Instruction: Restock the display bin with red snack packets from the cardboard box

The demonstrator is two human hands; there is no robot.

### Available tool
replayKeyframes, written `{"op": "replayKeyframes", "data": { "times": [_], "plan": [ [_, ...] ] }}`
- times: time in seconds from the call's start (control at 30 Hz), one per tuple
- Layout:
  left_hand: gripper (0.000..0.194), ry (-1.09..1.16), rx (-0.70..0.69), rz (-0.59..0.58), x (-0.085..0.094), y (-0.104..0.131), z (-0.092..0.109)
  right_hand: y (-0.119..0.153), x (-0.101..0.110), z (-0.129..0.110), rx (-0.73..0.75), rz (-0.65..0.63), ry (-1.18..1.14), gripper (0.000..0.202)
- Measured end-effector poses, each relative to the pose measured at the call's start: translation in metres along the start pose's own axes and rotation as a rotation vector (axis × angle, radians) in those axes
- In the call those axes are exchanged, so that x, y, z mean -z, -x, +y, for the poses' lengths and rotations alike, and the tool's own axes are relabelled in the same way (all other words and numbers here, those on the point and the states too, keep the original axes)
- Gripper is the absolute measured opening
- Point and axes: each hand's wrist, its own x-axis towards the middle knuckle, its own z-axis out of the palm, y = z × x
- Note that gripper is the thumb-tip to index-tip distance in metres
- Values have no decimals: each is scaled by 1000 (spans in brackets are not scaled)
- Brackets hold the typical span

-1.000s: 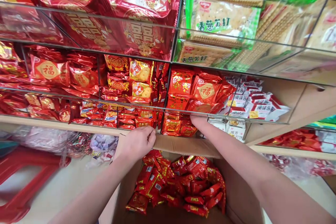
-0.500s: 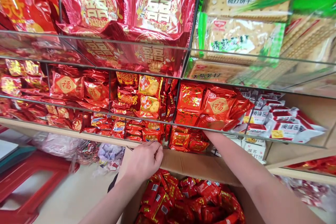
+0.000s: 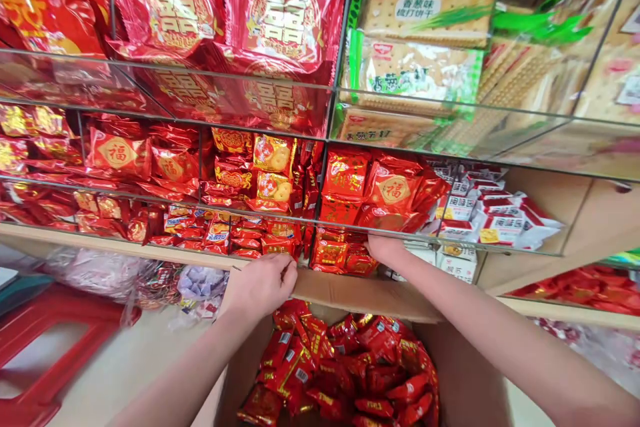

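The open brown cardboard box [image 3: 465, 367] is facing upward, flap [image 3: 350, 290] running crosswise; left hand [image 3: 266, 282] is curling closed against it; right hand [image 3: 386, 250] is hiding its grip.

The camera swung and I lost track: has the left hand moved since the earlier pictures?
No: the left hand keeps its place against the wooden shelf edge, beside the cardboard flap; only the view shifted.

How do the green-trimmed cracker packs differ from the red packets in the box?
The cracker packs look larger than the red packets. The cracker packs have see-through wrappers; the red packets look opaque, with gold print. Several cracker packs lie stacked, while the red packets are jumbled in the cardboard box. Both have shiny wrapping.
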Motion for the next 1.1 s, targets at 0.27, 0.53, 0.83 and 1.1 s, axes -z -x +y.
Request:
{"op": "replayKeyframes", "data": {
  "times": [0.27,0.53,0.83,1.1],
  "plan": [
    [31,-31,-26,12,-4,0,2,176,25,-28,571,-49,92,26],
    [32,-37,-13,14,1,2,6,154,-140,-30,90,-100,-425,35],
    [31,67,-5,34,3,1,1,155,-150,-14,14,13,-658,9],
    [31,784,-148,170,-4,61,40,219,-62,3,-189,-61,-1426,30]
  ]
}}
